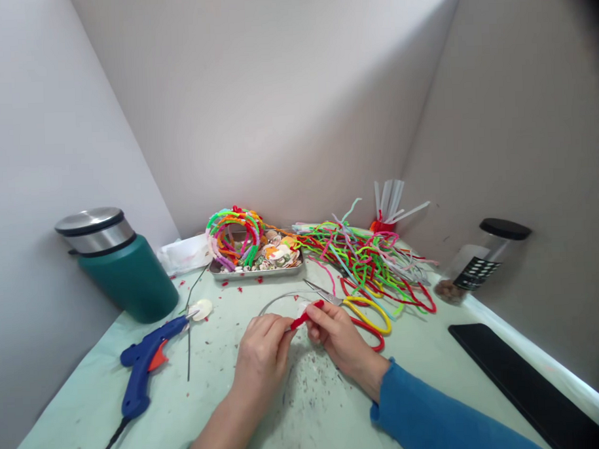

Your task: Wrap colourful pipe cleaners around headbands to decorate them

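My left hand (264,350) is closed around the end of a thin grey curved band (277,297), which looks like a headband and arcs away over the table. Between my two hands runs a short red fuzzy pipe cleaner (301,319), seemingly wound on the band's end. The fingers of my right hand (333,334) pinch its far end, with the thumb on top. Just beyond my right hand lie scissors (366,314) with yellow and red handles, blades pointing away to the left.
A blue glue gun (147,364) rests at left, its nozzle on a white disc (201,310), near a green bottle (127,276). At the back are a metal tray (256,273) of shells with wrapped rings and tangled pipe cleaners (369,255). Right: a jar (482,264) and black slab (526,387).
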The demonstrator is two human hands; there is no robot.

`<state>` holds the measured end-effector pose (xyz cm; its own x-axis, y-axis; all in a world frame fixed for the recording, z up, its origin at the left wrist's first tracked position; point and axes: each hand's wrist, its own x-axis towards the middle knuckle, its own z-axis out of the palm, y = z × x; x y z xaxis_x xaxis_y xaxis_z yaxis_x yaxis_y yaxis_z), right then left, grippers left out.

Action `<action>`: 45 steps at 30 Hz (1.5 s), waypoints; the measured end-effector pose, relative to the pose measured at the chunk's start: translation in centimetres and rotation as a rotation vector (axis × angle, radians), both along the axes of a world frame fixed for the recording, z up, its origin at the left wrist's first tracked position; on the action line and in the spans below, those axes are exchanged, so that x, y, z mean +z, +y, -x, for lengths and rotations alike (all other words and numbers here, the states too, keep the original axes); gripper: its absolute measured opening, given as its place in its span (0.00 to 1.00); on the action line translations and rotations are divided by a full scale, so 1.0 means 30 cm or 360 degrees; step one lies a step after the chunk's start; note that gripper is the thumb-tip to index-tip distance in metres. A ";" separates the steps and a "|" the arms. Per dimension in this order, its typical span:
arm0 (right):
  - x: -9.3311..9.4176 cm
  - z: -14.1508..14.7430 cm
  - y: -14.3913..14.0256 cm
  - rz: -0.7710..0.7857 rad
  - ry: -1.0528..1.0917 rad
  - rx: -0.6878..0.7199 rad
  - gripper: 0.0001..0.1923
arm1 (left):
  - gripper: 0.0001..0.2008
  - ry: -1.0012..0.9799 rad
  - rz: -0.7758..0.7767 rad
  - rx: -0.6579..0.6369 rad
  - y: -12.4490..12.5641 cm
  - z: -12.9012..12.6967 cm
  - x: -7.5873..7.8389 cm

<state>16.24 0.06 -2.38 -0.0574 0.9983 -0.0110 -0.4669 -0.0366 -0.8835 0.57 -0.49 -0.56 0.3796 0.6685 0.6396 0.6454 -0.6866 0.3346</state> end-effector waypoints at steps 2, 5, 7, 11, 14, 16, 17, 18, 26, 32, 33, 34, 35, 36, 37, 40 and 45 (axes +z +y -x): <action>0.001 0.000 -0.002 -0.0012 -0.0022 0.0012 0.13 | 0.08 0.0041 -0.0023 0.0028 -0.002 -0.002 0.003; 0.003 0.001 -0.005 -0.0031 -0.0066 0.0016 0.13 | 0.09 0.0083 -0.0074 0.0050 -0.009 -0.004 0.007; 0.003 0.001 -0.005 -0.0048 -0.0093 0.0017 0.13 | 0.09 0.0073 -0.0091 0.0051 -0.013 -0.004 0.008; -0.001 0.001 -0.005 -0.0065 -0.0113 0.0021 0.14 | 0.09 0.0003 0.0015 0.0052 -0.015 -0.001 0.001; -0.004 0.001 -0.004 -0.0039 -0.0095 0.0005 0.13 | 0.07 -0.0009 0.0129 0.0124 -0.012 0.001 -0.004; -0.004 0.001 -0.003 -0.0028 -0.0089 0.0005 0.13 | 0.06 -0.0007 0.0209 0.0171 -0.009 0.000 -0.004; -0.004 0.001 -0.003 -0.0026 -0.0085 0.0007 0.13 | 0.07 -0.0012 0.0264 0.0173 -0.009 0.000 -0.003; -0.004 0.001 -0.002 -0.0023 -0.0080 0.0012 0.13 | 0.08 -0.0027 0.0330 0.0161 -0.008 -0.001 0.000; -0.007 0.003 -0.003 -0.0041 -0.0102 0.0009 0.12 | 0.10 -0.0170 0.0790 0.0049 -0.004 -0.009 0.025; -0.009 0.002 -0.002 -0.0073 -0.0137 -0.0005 0.12 | 0.08 -0.0251 0.0909 -0.0032 -0.008 -0.011 0.032; -0.009 0.002 -0.002 -0.0077 -0.0145 -0.0007 0.12 | 0.07 -0.0267 0.0922 -0.0051 -0.010 -0.011 0.036; -0.009 0.002 -0.003 -0.0081 -0.0151 -0.0008 0.12 | 0.07 -0.0282 0.0935 -0.0071 -0.011 -0.010 0.039; -0.009 0.002 -0.003 -0.0080 -0.0153 -0.0007 0.12 | 0.08 -0.0296 0.0946 -0.0088 -0.012 -0.009 0.042; -0.009 0.003 -0.004 -0.0078 -0.0151 -0.0005 0.12 | 0.08 -0.0311 0.0956 -0.0101 -0.013 -0.008 0.045; -0.009 0.003 -0.004 -0.0072 -0.0146 -0.0001 0.12 | 0.09 -0.0323 0.0965 -0.0111 -0.013 -0.006 0.046; -0.010 0.003 -0.004 -0.0058 -0.0131 0.0005 0.12 | 0.12 -0.0347 0.0971 -0.0114 -0.010 -0.003 0.042; -0.013 0.002 -0.002 -0.0058 -0.0129 -0.0007 0.13 | 0.12 -0.0381 0.0902 -0.0104 -0.002 -0.002 0.026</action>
